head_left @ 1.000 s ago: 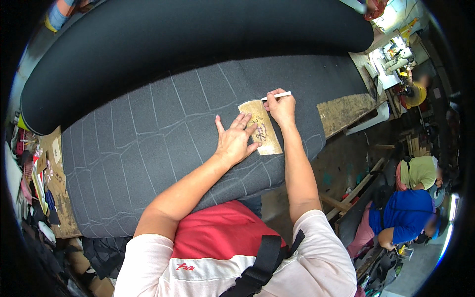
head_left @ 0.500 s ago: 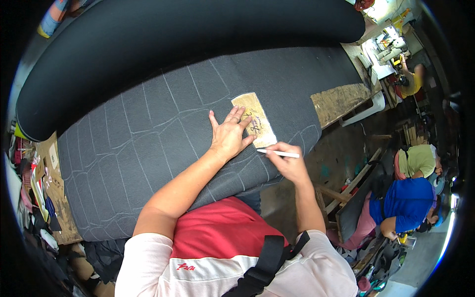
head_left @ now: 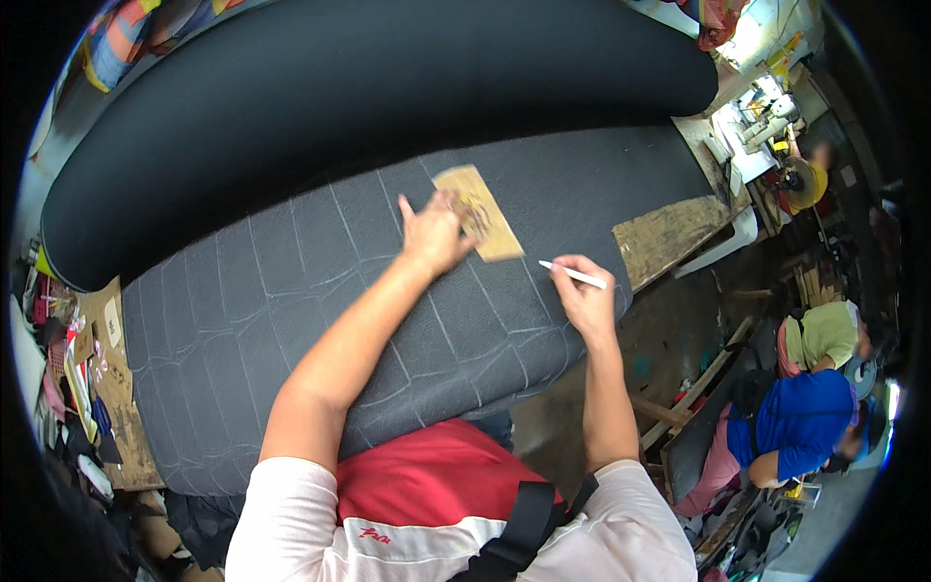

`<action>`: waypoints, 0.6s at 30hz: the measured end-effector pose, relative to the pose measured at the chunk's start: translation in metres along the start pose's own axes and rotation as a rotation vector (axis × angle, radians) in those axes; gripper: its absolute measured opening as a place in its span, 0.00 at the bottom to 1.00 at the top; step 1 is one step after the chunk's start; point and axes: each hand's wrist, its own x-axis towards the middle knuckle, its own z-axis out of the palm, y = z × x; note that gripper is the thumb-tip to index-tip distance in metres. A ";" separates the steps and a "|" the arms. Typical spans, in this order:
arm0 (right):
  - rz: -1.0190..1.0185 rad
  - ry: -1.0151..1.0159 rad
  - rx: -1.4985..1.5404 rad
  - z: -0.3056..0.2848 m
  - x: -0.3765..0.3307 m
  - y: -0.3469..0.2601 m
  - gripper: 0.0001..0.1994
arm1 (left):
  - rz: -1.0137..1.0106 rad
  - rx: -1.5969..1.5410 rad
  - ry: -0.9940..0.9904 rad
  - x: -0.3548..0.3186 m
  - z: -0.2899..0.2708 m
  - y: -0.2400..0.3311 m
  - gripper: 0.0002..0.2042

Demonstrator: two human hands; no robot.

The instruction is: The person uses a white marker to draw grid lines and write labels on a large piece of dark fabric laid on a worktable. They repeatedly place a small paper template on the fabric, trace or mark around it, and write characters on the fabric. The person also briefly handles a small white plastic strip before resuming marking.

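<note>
Dark grey fabric is spread before me, marked with rows of pale outlines. On its far right part lies a tan, roughly rectangular card pattern with handwriting. My left hand rests palm down on the pattern's left side, fingers spread, somewhat blurred by motion. To the right of the pattern, my right hand pinches a slim white marking pen. The pen's tip points left, apart from the card; whether it touches the fabric I cannot tell.
A thick black roll of material spans the far side. Bare wooden tabletop shows at the right end. A sewing machine stands at far right. Beyond the table sits a person in a blue shirt. Scraps crowd the left edge.
The card pattern has shifted away from me across the fabric under my left hand, exposing pale lines where it lay. My right hand has drawn the pen away from the card's lower edge.
</note>
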 end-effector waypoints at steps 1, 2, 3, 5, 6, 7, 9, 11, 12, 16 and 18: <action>-0.085 -0.010 -0.029 0.007 0.011 0.000 0.06 | -0.027 -0.014 0.013 0.018 -0.004 -0.014 0.27; -0.131 -0.014 -0.076 0.014 0.023 0.000 0.06 | -0.046 -0.044 0.030 0.032 -0.007 -0.027 0.27; -0.181 0.010 -0.062 0.025 0.038 0.000 0.06 | -0.008 -0.087 0.036 0.042 -0.008 -0.038 0.27; -0.240 0.016 -0.032 0.047 0.072 -0.002 0.08 | 0.028 -0.133 0.021 0.051 -0.003 -0.051 0.29; -0.283 0.027 0.021 0.060 0.089 -0.003 0.08 | 0.052 -0.147 0.027 0.052 0.000 -0.055 0.29; -0.228 -0.032 0.015 0.072 0.107 -0.004 0.09 | 0.057 -0.149 0.050 0.051 0.003 -0.058 0.29; -0.230 -0.043 0.019 0.103 0.138 -0.007 0.09 | 0.065 -0.150 0.077 0.047 0.007 -0.058 0.29; -0.262 -0.056 0.050 0.132 0.160 -0.008 0.09 | 0.062 -0.155 0.066 0.044 0.007 -0.058 0.28; -0.248 -0.090 0.030 0.144 0.168 -0.009 0.09 | 0.060 -0.146 0.070 0.043 0.005 -0.058 0.28; -0.193 -0.125 0.062 0.177 0.181 -0.011 0.10 | 0.053 -0.212 0.062 0.041 0.000 -0.056 0.27; -0.158 -0.120 -0.011 0.183 0.184 -0.013 0.10 | 0.049 -0.235 0.075 0.041 -0.001 -0.056 0.26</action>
